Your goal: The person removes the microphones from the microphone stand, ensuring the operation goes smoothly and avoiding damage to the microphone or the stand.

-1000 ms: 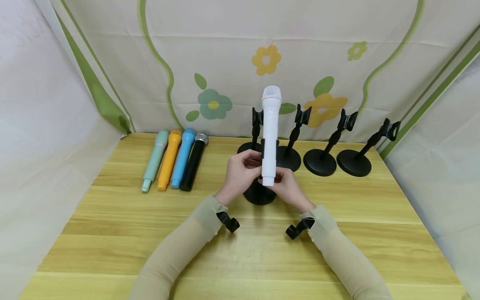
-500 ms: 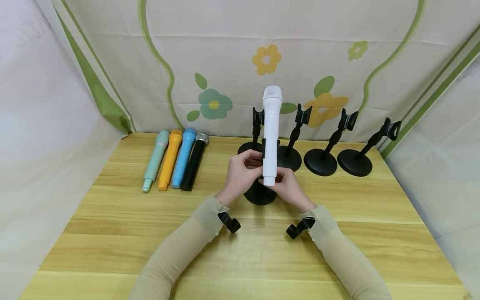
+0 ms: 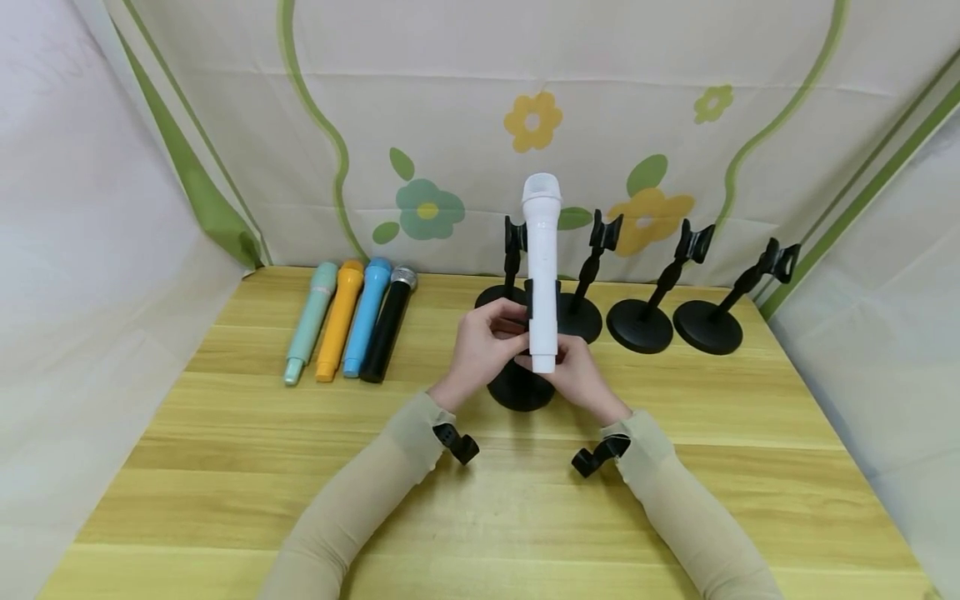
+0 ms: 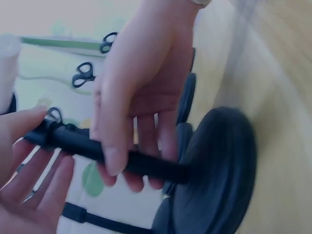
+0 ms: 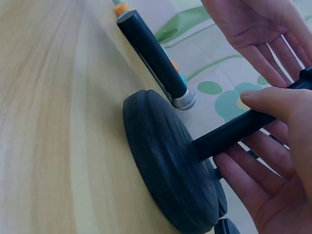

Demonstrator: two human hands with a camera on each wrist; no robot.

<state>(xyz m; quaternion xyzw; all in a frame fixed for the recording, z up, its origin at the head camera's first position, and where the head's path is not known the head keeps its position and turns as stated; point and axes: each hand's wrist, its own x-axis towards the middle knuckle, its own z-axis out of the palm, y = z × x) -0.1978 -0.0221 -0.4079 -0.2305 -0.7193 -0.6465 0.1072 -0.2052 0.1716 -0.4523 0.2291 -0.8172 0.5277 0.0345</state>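
Note:
A white microphone (image 3: 542, 267) leans upright in the clip of a black microphone stand (image 3: 520, 393), whose round base is on the table. My left hand (image 3: 483, 343) holds the upper pole near the joint below the clip; in the left wrist view its fingers (image 4: 57, 183) reach round there. Lower down, my right hand (image 3: 583, 382) grips the pole (image 5: 234, 131), with the thumb (image 5: 265, 101) laid across it in the right wrist view. Seen from the head, the microphone hides part of the pole and some fingertips.
To the left lie a light green microphone (image 3: 309, 325), an orange one (image 3: 340, 321), a blue one (image 3: 367, 317) and a black one (image 3: 388, 325). Several more black stands (image 3: 640, 327) line the back edge by the flowered cloth (image 3: 427, 208).
The white microphone's lower end has swung slightly to the right, so it looks straighter from the head. Both hands stay in nearly the same place on the stand.

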